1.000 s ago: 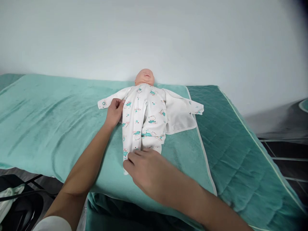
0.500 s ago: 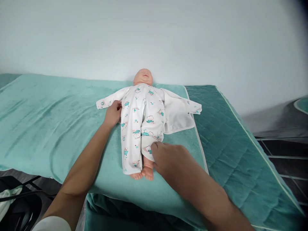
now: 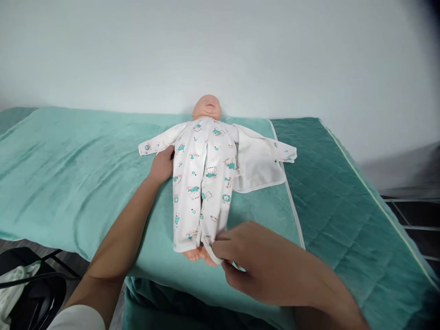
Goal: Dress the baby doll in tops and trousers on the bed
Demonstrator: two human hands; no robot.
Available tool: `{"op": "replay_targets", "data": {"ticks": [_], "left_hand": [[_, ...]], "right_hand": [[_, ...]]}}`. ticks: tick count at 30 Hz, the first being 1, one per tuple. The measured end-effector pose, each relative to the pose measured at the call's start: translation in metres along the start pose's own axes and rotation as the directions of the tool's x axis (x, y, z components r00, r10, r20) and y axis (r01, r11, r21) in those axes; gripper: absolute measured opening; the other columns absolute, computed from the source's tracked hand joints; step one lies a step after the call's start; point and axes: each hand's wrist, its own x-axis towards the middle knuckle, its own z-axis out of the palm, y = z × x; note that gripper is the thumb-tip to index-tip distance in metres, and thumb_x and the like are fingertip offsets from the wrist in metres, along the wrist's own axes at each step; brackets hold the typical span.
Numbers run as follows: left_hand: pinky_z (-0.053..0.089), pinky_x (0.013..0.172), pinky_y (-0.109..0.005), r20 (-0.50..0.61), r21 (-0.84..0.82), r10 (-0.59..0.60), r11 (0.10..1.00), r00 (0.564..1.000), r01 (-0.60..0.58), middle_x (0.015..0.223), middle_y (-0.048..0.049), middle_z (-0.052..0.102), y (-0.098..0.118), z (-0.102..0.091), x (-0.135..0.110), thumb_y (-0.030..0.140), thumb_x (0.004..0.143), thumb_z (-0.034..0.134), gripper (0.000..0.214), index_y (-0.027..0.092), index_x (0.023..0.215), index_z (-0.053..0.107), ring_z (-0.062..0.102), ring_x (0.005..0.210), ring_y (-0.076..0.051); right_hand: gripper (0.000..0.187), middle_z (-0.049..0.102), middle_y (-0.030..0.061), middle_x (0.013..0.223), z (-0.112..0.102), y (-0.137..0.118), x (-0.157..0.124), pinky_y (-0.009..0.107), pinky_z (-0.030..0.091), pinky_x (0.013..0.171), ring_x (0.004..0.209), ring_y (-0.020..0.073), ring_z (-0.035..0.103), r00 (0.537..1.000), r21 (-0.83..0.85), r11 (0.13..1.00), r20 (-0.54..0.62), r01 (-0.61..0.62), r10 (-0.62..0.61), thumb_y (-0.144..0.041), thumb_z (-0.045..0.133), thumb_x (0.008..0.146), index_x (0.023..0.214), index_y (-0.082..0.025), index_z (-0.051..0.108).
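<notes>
A baby doll (image 3: 206, 106) lies on its back on a teal towel (image 3: 75, 160), dressed in a white romper (image 3: 199, 183) printed with teal animals. Its bare feet (image 3: 196, 255) poke out at the near end. My right hand (image 3: 254, 261) is closed, pinching the cuff of the romper's right-side leg down by the feet. My left hand (image 3: 161, 166) rests against the doll's side under the outstretched sleeve, fingers curled on the fabric. One flap of the romper (image 3: 257, 169) lies spread to the right.
A darker quilted teal pad (image 3: 343, 201) covers the right part of the surface. A white wall runs close behind the doll's head. At lower left, below the surface edge, there is a dark chair with pale cloth (image 3: 13, 293).
My right hand moved from mid-thigh toward me to the ankle, pulling the romper leg down over the doll's leg. The left hand stayed at the doll's side.
</notes>
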Motion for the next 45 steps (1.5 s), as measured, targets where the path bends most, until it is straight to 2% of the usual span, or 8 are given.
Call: {"op": "replay_targets", "data": {"ticks": [5, 8, 12, 13, 19, 27, 33, 45], "left_hand": [[0.048, 0.096, -0.046, 0.004, 0.236, 0.193, 0.953, 0.981, -0.188, 0.114, -0.0153, 0.067, -0.004, -0.001, -0.001, 0.020, 0.090, 0.048, 0.021, 0.018, 0.101, 0.066, 0.059, 0.109, -0.033], [0.048, 0.098, -0.047, 0.025, 0.220, 0.259, 0.941, 0.966, -0.258, 0.114, -0.0143, 0.068, -0.010, -0.003, 0.001, 0.019, 0.087, 0.051, 0.022, 0.018, 0.099, 0.070, 0.059, 0.106, -0.031], [0.046, 0.106, -0.049, 0.090, 0.070, 0.359, 0.928, 0.929, -0.366, 0.115, -0.0131, 0.071, -0.017, -0.004, 0.000, 0.023, 0.085, 0.056, 0.022, 0.019, 0.096, 0.075, 0.059, 0.116, -0.032], [0.044, 0.110, -0.049, 0.104, 0.037, 0.392, 0.917, 0.914, -0.397, 0.119, -0.0132, 0.070, -0.019, -0.004, -0.002, 0.025, 0.084, 0.058, 0.022, 0.020, 0.097, 0.076, 0.056, 0.124, -0.033], [0.038, 0.120, -0.051, 0.193, -0.077, 0.546, 0.837, 0.815, -0.542, 0.121, -0.0113, 0.072, -0.014, -0.001, -0.020, 0.036, 0.086, 0.065, 0.024, 0.022, 0.102, 0.076, 0.053, 0.134, -0.033], [0.036, 0.122, -0.053, 0.201, -0.186, 0.536, 0.843, 0.820, -0.506, 0.122, -0.0131, 0.070, 0.002, -0.006, -0.031, 0.045, 0.086, 0.067, 0.038, 0.022, 0.116, 0.069, 0.050, 0.139, -0.036], [0.038, 0.120, -0.054, 0.202, -0.246, 0.513, 0.851, 0.834, -0.464, 0.129, -0.0148, 0.067, 0.009, -0.004, -0.038, 0.055, 0.082, 0.069, 0.050, 0.021, 0.119, 0.067, 0.053, 0.135, -0.038], [0.053, 0.090, -0.048, 0.168, -0.037, 0.452, 0.891, 0.876, -0.453, 0.103, -0.0124, 0.071, 0.007, -0.001, -0.043, 0.041, 0.081, 0.067, 0.026, 0.022, 0.098, 0.072, 0.066, 0.101, -0.035]], "right_hand": [[0.014, 0.058, -0.0040, 0.073, -0.018, 0.019, -0.012, 0.023, 0.034, 0.065, 0.066, 0.0087, 0.048, 0.987, 0.260, 0.953, -0.002, 0.159, -0.164, -0.010, 0.053, 0.091, 0.081, -0.019, 0.058], [0.023, 0.061, -0.0007, 0.076, -0.020, 0.045, -0.004, 0.024, 0.039, 0.066, 0.069, 0.0117, 0.052, 0.963, 0.315, 0.949, -0.258, 0.011, 0.074, -0.027, 0.049, 0.101, 0.084, -0.018, 0.062], [0.022, 0.069, 0.0087, 0.102, -0.006, 0.090, 0.027, 0.035, 0.047, 0.086, 0.092, 0.0211, 0.060, 0.524, 0.204, 0.908, -0.761, -0.366, 0.382, -0.023, 0.047, 0.099, 0.099, -0.017, 0.068], [0.026, 0.067, 0.0123, 0.115, -0.002, 0.100, 0.035, 0.039, 0.047, 0.096, 0.106, 0.0242, 0.059, 0.503, 0.136, 0.913, -0.799, -0.384, 0.330, -0.018, 0.044, 0.097, 0.107, -0.015, 0.069], [0.029, 0.064, 0.0124, 0.130, 0.012, 0.121, 0.057, 0.047, 0.038, 0.116, 0.130, 0.0267, 0.049, 0.791, -0.168, 0.966, -0.610, -0.195, 0.053, -0.021, 0.049, 0.098, 0.117, -0.018, 0.071], [0.035, 0.061, 0.0141, 0.141, 0.014, 0.116, 0.060, 0.049, 0.038, 0.121, 0.139, 0.0283, 0.048, 0.747, -0.066, 0.978, -0.656, -0.197, 0.106, -0.028, 0.046, 0.101, 0.124, -0.016, 0.069], [0.034, 0.074, 0.0084, 0.123, 0.010, 0.111, 0.056, 0.048, 0.047, 0.114, 0.127, 0.0283, 0.062, 0.837, 0.111, 0.992, -0.534, -0.067, 0.117, -0.025, 0.049, 0.094, 0.115, -0.021, 0.075], [0.028, 0.076, 0.0104, 0.115, 0.009, 0.109, 0.047, 0.050, 0.052, 0.107, 0.118, 0.0318, 0.067, 0.801, 0.162, 0.981, -0.570, -0.110, 0.184, -0.033, 0.058, 0.092, 0.107, -0.020, 0.077]]}}
